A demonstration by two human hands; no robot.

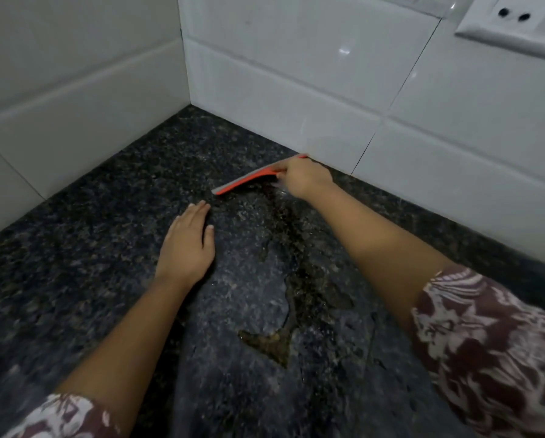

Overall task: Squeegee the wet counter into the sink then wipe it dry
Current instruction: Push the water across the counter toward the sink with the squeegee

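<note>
A dark speckled granite counter (84,248) fills the lower view, running into a tiled corner. A streak of water (299,279) runs down its middle, pooling near the front. My right hand (306,180) is closed around an orange and grey squeegee (242,183), whose blade rests on the counter close to the back wall, at the far end of the wet streak. My left hand (187,245) lies flat on the counter, palm down, fingers together, just left of the water and a little in front of the blade. No sink is in view.
White wall tiles (296,83) rise behind and to the left of the counter, meeting at a corner. A white electrical socket (514,20) sits on the wall at the upper right. Patterned maroon sleeves (486,343) cover my upper arms.
</note>
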